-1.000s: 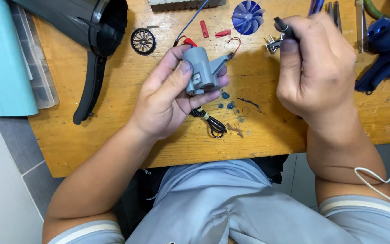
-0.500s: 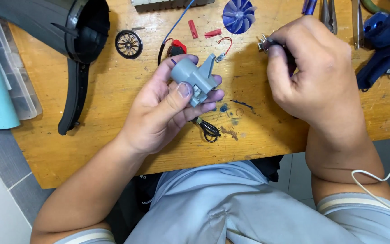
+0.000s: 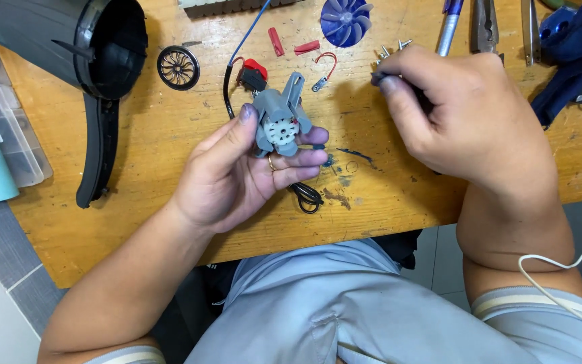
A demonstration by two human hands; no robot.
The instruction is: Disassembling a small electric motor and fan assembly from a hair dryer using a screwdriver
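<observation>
Above the bench [image 3: 136, 168], the left hand [image 3: 237, 178] cups a grey motor housing [image 3: 279, 121], round face up; the right hand [image 3: 473, 114], well apart to its right, pinches a small metal part [image 3: 389, 52].

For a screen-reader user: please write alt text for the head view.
A left hand holds a grey motor housing over a wooden table; the right hand pinches a small metal part. Nearby lie a blue fan and black dryer shell.
</observation>
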